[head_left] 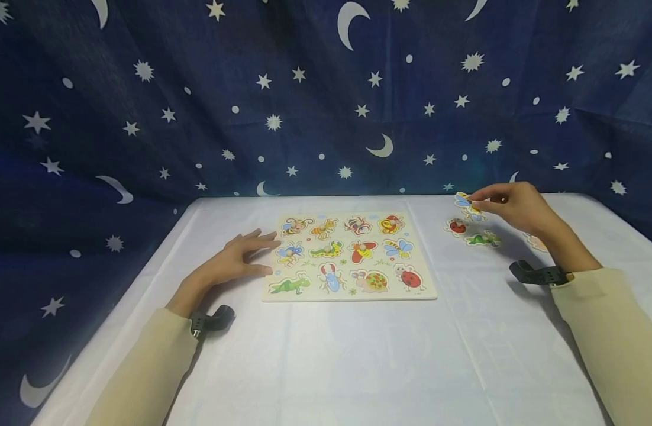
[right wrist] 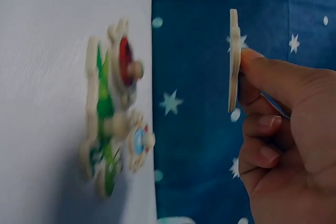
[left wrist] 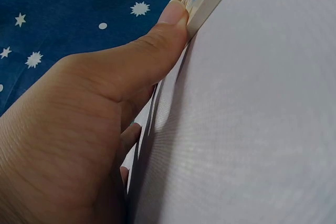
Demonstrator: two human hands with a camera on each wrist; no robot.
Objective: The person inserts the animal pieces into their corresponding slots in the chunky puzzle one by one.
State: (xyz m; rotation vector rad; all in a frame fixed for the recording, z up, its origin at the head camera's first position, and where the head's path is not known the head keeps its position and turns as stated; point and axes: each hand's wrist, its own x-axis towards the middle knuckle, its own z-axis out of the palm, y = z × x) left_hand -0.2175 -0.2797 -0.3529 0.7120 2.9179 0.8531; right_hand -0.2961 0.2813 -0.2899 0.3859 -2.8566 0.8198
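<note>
My right hand (head_left: 517,204) pinches a bee puzzle piece (head_left: 464,202) with blue wings between thumb and fingertips, raised above the table. The right wrist view shows that wooden piece (right wrist: 234,61) edge-on. Below the hand lie a red ladybug piece (head_left: 456,227), a green grasshopper piece (head_left: 483,238) and a small blue piece (head_left: 476,216); knobs stand up from them in the right wrist view. My left hand (head_left: 235,257) rests at the left edge of the insect puzzle board (head_left: 347,299), fingers spread, with the thumb (left wrist: 168,19) touching the board's edge.
Another piece (head_left: 536,241) lies partly hidden behind the right wrist. Several insect pictures in rows cover the board. A white cloth (head_left: 331,367) covers the table, and a dark blue curtain (head_left: 304,106) with stars and moons hangs behind it.
</note>
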